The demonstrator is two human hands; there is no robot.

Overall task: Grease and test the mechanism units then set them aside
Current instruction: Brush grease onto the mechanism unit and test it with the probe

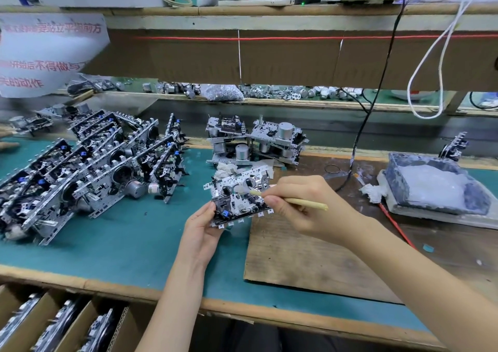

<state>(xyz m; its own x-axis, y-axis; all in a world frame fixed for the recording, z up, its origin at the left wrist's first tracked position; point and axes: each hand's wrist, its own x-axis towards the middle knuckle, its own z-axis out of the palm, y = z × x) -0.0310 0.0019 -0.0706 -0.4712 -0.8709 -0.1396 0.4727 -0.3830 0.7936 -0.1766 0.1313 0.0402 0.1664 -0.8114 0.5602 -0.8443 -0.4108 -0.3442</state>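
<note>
The left hand (200, 230) holds one unit (237, 195) in the air, just over the far left corner of the board (310, 257). Its fingers are curled under the near edge of the unit and the thumb lies on top. The right hand (301, 203) pinches a brush (304, 203) between thumb and fingers, like a pen. The white tip of the brush touches a round part in the middle of the unit. I judge that the greasing step is now in hand, and the test is not yet done.

The grease tray (431, 187) stands to the right of the board. A big pile (89, 168) of units lies to the left of the board, and a small stack (256, 141) is beyond its far edge.

Some things can go wrong from here. The unit is held only at one edge, so a strong push of the brush may tilt it or make it slip from the fingers. If the tip carries too much grease, it may smear the neighbouring parts, and I think this could spoil the test. The black cable (358, 141) hangs beyond the board, and a wide reach to the tray may catch it.
</note>
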